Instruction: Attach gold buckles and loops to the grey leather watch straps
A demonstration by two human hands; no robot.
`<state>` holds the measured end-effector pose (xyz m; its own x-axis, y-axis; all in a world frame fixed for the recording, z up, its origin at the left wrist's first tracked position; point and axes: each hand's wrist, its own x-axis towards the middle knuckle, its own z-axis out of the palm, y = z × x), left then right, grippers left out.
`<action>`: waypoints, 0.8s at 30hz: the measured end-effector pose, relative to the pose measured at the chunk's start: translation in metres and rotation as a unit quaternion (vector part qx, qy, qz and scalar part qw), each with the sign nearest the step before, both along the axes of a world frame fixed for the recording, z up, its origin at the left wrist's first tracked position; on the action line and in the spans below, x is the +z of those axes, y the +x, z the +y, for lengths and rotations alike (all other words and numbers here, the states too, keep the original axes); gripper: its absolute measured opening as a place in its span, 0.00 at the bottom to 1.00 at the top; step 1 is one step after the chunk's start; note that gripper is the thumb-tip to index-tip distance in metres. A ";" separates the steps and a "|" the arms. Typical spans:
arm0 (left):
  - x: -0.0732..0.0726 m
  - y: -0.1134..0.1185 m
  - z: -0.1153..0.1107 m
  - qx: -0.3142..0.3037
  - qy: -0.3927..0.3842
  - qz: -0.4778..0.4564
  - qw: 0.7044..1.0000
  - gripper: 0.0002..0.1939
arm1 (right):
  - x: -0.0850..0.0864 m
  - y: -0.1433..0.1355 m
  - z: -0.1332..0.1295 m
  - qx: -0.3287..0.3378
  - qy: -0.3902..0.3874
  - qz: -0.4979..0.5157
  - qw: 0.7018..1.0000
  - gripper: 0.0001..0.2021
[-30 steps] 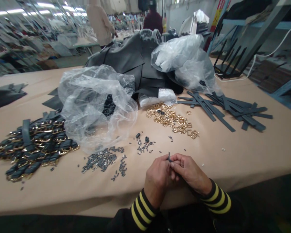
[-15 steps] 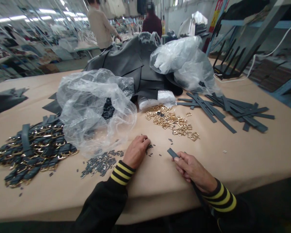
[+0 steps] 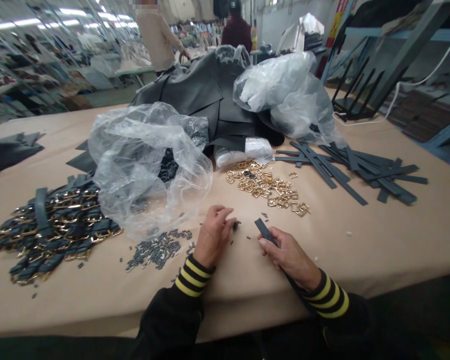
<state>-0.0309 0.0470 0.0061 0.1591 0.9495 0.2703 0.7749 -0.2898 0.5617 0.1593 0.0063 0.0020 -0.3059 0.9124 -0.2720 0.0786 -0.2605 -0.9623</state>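
Note:
My right hand [image 3: 290, 255] is closed around a dark grey strap [image 3: 264, 230]. The strap's flat end sticks out past the thumb, and its length trails below the wrist toward the table edge. My left hand [image 3: 214, 237] is just above the table, fingers apart, palm toward the strap. A few small dark metal pieces [image 3: 237, 225] lie at its fingertips; whether one touches them I cannot tell. Left of this hand spreads a pile of the same small pieces [image 3: 155, 251]. Gold rectangular buckles [image 3: 262, 186] lie loose beyond both hands.
Finished-looking straps with gold buckles [image 3: 45, 230] are heaped at left. A clear plastic bag [image 3: 135, 150] stands beside them, and another bag [image 3: 277, 90] sits farther back by dark sheets [image 3: 195, 85]. Loose dark strips [image 3: 375, 172] and a router [image 3: 352, 106] are at right. Two people stand beyond.
My left hand has lifted slightly and its fingers have spread from the small pieces. My right hand has moved a little left, tilting the strap's end more upright.

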 end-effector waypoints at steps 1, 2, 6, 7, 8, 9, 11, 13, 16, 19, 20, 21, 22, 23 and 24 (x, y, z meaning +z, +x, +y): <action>0.000 -0.009 0.007 0.045 0.000 -0.009 0.999 0.11 | -0.001 0.000 0.000 -0.006 -0.009 0.014 1.000 0.12; 0.000 -0.018 0.013 0.083 -0.010 -0.013 0.996 0.10 | -0.002 0.001 0.000 -0.011 -0.018 0.028 0.999 0.13; -0.001 -0.037 0.028 0.092 -0.060 -0.026 0.994 0.02 | -0.001 0.001 -0.001 0.008 -0.016 0.043 0.999 0.16; -0.001 -0.037 0.029 0.086 -0.069 -0.035 0.993 0.01 | 0.000 0.000 -0.001 0.018 -0.012 0.038 0.999 0.16; -0.001 -0.036 0.028 0.081 -0.078 -0.049 0.992 0.01 | 0.002 -0.001 -0.001 0.027 -0.010 0.036 0.999 0.16; 0.000 -0.033 0.026 0.077 -0.089 -0.065 0.991 0.02 | 0.003 -0.002 -0.001 0.033 -0.009 0.036 0.999 0.16; 0.003 -0.025 0.018 0.068 -0.115 -0.096 0.986 0.04 | 0.007 -0.006 -0.001 0.043 -0.005 0.041 0.998 0.14; 0.008 -0.015 0.007 0.044 -0.163 -0.161 0.972 0.07 | 0.013 -0.011 -0.001 0.051 0.020 0.027 0.998 0.12; 0.015 0.000 -0.012 -0.007 -0.275 -0.384 0.881 0.09 | 0.025 -0.017 -0.003 0.037 0.104 -0.052 0.993 0.09; 0.018 0.012 -0.026 -0.028 -0.328 -0.545 0.771 0.09 | 0.035 -0.019 -0.004 0.013 0.169 -0.131 0.977 0.10; 0.019 0.014 -0.029 -0.031 -0.328 -0.561 0.760 0.08 | 0.037 -0.019 -0.004 0.010 0.177 -0.151 0.973 0.10; 0.019 0.016 -0.031 -0.034 -0.324 -0.565 0.758 0.07 | 0.039 -0.018 -0.005 0.008 0.181 -0.171 0.969 0.10; 0.019 0.017 -0.033 -0.037 -0.317 -0.559 0.765 0.07 | 0.039 -0.017 -0.005 0.011 0.184 -0.189 0.965 0.10; 0.020 0.018 -0.034 -0.039 -0.305 -0.546 0.779 0.06 | 0.039 -0.015 -0.005 0.018 0.186 -0.204 0.961 0.10; 0.021 0.019 -0.035 -0.039 -0.290 -0.525 0.799 0.05 | 0.039 -0.013 -0.004 0.027 0.190 -0.218 0.957 0.10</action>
<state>-0.0120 0.0116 0.0274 0.1981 0.9621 -0.1875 -0.2204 0.2302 0.9479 0.1460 0.0019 0.0412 -0.2889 0.9566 -0.0374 0.4979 0.1167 -0.8594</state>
